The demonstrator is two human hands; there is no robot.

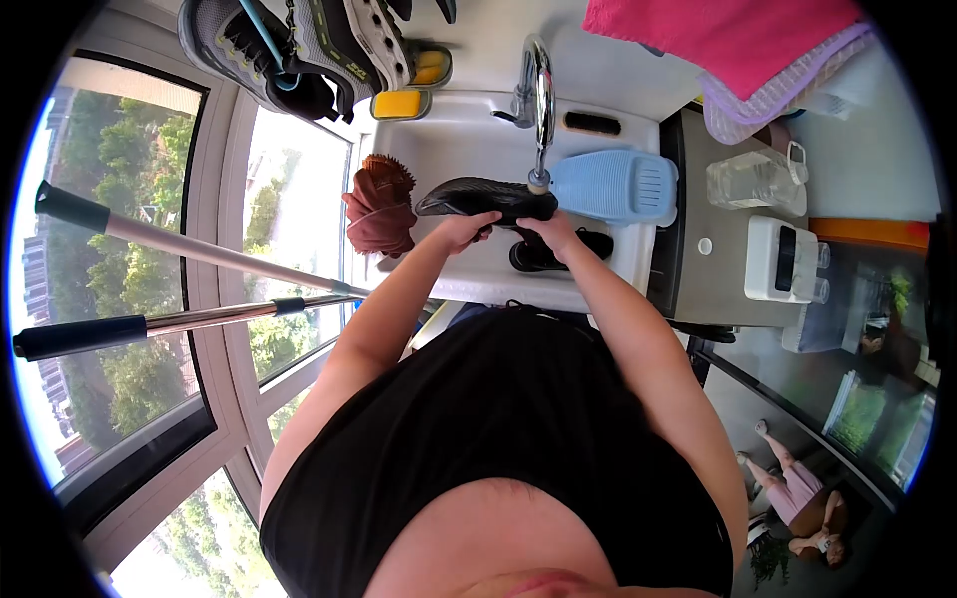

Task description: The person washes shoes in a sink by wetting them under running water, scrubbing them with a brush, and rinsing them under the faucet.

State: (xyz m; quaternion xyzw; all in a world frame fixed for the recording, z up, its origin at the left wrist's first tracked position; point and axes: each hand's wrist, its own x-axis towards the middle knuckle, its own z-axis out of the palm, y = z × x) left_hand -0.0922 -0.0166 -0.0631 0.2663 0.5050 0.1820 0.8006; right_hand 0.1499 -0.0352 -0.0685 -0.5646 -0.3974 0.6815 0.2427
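Observation:
Both my hands hold a wet, glossy black shoe sideways under the chrome faucet. My left hand grips its near edge around the middle. My right hand closes on the end at the right, just below the spout. A second black shoe lies in the white sink, partly covered by my right hand and forearm. To the right of the held shoe, a light-blue plastic washboard rests in the sink. The undersides of my fingers are hidden.
A black-bristled brush and a yellow sponge sit on the sink's back rim. A brown cloth bundle hangs at the left edge. Sneakers stand behind. Two poles lean at left; a jug is at right.

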